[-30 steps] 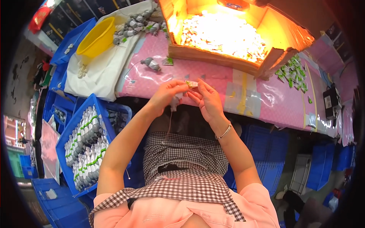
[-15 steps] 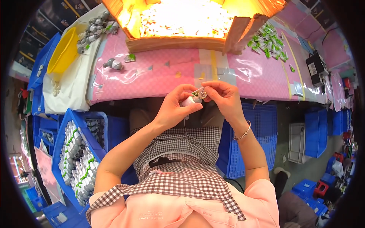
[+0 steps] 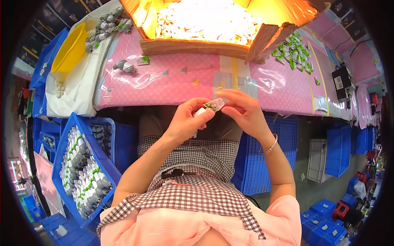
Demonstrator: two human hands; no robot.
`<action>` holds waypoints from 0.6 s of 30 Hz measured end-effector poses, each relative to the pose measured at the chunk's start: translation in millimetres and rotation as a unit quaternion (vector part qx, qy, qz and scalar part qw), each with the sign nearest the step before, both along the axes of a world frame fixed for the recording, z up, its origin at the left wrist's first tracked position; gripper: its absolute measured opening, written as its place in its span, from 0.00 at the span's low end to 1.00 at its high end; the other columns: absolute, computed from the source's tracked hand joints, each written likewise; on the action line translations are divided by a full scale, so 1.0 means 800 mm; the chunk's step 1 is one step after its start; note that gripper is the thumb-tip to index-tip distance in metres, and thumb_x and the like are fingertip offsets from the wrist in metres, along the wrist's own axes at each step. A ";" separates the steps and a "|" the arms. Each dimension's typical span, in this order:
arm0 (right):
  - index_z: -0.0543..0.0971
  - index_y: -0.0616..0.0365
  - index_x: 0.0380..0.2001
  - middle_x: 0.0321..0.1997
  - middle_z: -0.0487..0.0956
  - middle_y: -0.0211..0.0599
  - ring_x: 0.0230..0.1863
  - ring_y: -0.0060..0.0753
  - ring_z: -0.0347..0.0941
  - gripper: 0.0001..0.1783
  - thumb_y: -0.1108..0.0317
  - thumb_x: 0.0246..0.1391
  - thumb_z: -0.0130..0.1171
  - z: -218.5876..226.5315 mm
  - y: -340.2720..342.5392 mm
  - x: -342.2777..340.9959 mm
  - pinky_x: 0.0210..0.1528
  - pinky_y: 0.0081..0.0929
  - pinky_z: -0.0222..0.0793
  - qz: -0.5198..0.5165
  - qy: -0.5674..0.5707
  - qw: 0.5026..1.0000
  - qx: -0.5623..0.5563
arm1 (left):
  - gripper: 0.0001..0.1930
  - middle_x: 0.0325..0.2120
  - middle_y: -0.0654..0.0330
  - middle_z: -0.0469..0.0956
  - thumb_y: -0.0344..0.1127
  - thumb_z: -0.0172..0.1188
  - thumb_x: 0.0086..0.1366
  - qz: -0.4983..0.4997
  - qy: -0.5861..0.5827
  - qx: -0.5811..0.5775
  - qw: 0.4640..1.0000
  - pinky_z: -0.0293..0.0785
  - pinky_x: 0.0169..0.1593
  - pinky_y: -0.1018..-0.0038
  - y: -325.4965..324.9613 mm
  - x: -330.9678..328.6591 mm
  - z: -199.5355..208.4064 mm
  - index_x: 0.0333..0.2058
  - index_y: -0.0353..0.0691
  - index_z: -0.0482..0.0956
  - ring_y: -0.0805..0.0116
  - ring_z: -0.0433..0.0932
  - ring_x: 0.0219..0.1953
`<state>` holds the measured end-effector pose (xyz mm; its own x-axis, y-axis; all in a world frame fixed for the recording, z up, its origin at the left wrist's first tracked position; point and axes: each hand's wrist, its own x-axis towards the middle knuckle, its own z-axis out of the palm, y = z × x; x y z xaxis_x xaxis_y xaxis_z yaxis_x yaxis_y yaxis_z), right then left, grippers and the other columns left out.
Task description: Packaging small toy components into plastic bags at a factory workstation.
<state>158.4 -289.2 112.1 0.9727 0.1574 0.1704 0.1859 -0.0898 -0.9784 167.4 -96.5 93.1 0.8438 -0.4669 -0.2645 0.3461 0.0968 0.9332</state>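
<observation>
Centrally in the frame, a small flat white-and-green piece [image 3: 214,105] sits tilted at the fingertips of the left hand [image 3: 185,122], whose thumb and fingers grip it together with a white rounded part [image 3: 199,112] mostly hidden in the grasp. Just to its right, the right hand [image 3: 247,113] is open, thumb and fingers parted around the piece's outer end; whether they touch it cannot be told. For good handling, the left grip should be firm on the white part, with the right fingertips taking only the piece's rim so it does not bend. Both hands appear across the near edge of the pink tabletop [image 3: 172,93], which spans the middle of the frame, so working slightly raised seems wise. At the top, a brightly lit cardboard box [image 3: 193,46] bounds forward reach. A grey-and-white piece [image 3: 124,66] lies at upper left, a green-and-white pile [image 3: 293,53] at upper right. At lower left, a filled blue crate [image 3: 107,160] stands near the left forearm [image 3: 150,153], limiting elbow swing there.
</observation>
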 end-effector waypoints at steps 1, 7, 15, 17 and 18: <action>0.81 0.58 0.37 0.34 0.77 0.31 0.32 0.18 0.73 0.11 0.79 0.48 0.60 0.001 -0.002 0.003 0.31 0.17 0.71 0.000 -0.133 0.982 -0.137 | 0.15 0.30 0.67 0.75 0.33 0.59 0.61 0.008 -0.013 0.012 1.000 0.69 0.29 0.84 0.000 -0.001 0.003 0.45 0.36 0.72 0.83 0.69 0.25; 0.81 0.60 0.27 0.32 0.74 0.28 0.31 0.18 0.72 0.07 0.82 0.42 0.63 -0.009 0.006 0.002 0.33 0.15 0.70 -0.048 -0.181 0.969 -0.162 | 0.15 0.32 0.66 0.75 0.30 0.61 0.59 0.059 -0.052 0.005 0.997 0.69 0.29 0.86 0.002 -0.012 0.008 0.45 0.35 0.72 0.84 0.70 0.28; 0.74 0.63 0.30 0.32 0.76 0.33 0.30 0.21 0.75 0.05 0.81 0.48 0.58 -0.013 0.040 0.002 0.33 0.17 0.74 -0.056 0.118 0.979 0.157 | 0.16 0.36 0.64 0.75 0.27 0.60 0.59 0.105 -0.162 0.012 0.981 0.68 0.38 0.85 0.008 -0.020 -0.008 0.45 0.33 0.71 0.82 0.71 0.35; 0.73 0.63 0.31 0.33 0.76 0.35 0.31 0.22 0.75 0.05 0.81 0.49 0.57 -0.008 0.044 0.006 0.33 0.18 0.75 -0.041 0.135 0.975 0.174 | 0.16 0.34 0.60 0.79 0.29 0.62 0.57 0.129 -0.186 0.005 0.974 0.72 0.39 0.80 0.012 -0.018 -0.009 0.44 0.33 0.73 0.78 0.75 0.36; 0.73 0.63 0.30 0.32 0.77 0.36 0.30 0.22 0.75 0.05 0.80 0.49 0.57 -0.004 0.046 0.010 0.33 0.19 0.75 -0.035 0.146 0.973 0.175 | 0.16 0.34 0.60 0.79 0.29 0.62 0.57 0.130 -0.186 0.004 0.974 0.72 0.39 0.80 0.015 -0.018 -0.007 0.44 0.33 0.73 0.78 0.75 0.36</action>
<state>166.2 -252.8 108.8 0.9939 0.0717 -0.0844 -0.1001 0.2552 -0.9617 153.1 -84.2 87.3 0.9713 -0.2246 0.0782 -0.0502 0.1278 0.9905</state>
